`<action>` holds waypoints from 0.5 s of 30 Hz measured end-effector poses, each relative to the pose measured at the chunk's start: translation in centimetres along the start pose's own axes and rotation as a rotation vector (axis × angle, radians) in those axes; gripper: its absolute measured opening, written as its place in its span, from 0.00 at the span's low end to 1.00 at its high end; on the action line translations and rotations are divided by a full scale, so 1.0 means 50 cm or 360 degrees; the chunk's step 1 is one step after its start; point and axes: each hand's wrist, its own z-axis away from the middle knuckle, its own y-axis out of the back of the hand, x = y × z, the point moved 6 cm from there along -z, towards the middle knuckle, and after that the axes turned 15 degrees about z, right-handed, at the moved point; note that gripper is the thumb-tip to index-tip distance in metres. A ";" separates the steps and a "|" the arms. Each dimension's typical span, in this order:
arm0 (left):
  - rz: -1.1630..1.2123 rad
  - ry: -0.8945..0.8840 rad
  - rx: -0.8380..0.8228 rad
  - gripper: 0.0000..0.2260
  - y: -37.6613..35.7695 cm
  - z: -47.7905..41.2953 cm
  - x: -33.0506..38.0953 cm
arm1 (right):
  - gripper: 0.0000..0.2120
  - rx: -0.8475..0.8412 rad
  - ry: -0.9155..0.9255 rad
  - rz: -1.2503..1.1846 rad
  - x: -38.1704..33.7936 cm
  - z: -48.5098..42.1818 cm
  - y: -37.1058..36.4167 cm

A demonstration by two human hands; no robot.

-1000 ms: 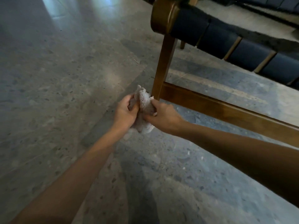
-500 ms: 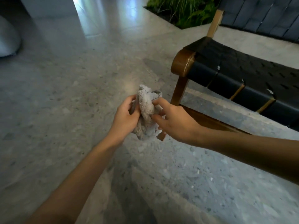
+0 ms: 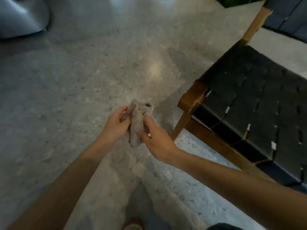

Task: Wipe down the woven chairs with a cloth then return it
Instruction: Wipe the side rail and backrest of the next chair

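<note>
— Well, going by size: what fills the view?
— Speckled grey floor nearly everywhere. The woven chair lies from two to four o'clock, its dark straps stretched over a wooden frame.
— And the person?
— Both forearms reach in from six o'clock. The left hand and the right hand meet near the centre, above the floor. They are at nine o'clock of the frame's near corner, near it but not touching.
— What do the hands hold?
— Each has its fingers curled onto the cloth, which stands bunched between them. The left pinches an upper fold at eleven o'clock of the bundle, and the right grips its lower side at four o'clock.
— How would that cloth handle?
— Probably light, soft and limp. It looks like a pale, worn rag that crumples to any shape and will neither slip nor break. The person seems to be regathering it for a fresh face.
— Best place to take hold?
— Likely bunched in one palm with the loose ends tucked in. That way a flat pad meets the straps and nothing snags in the gaps of the weave.
</note>
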 end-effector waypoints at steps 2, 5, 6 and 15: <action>0.0005 0.0080 0.0030 0.09 0.030 0.026 0.063 | 0.12 -0.0062 -0.0039 -0.0076 -0.056 0.018 0.037; 0.0013 0.0130 0.0023 0.09 0.057 0.075 0.181 | 0.08 -0.0115 -0.0097 -0.0188 -0.154 0.057 0.102; 0.0028 0.0129 0.0017 0.09 0.062 0.090 0.228 | 0.07 -0.0118 -0.0114 -0.0223 -0.188 0.072 0.132; -0.0023 0.0115 -0.0380 0.20 0.075 0.204 0.687 | 0.05 0.0094 -0.0363 -0.0051 -0.451 0.222 0.494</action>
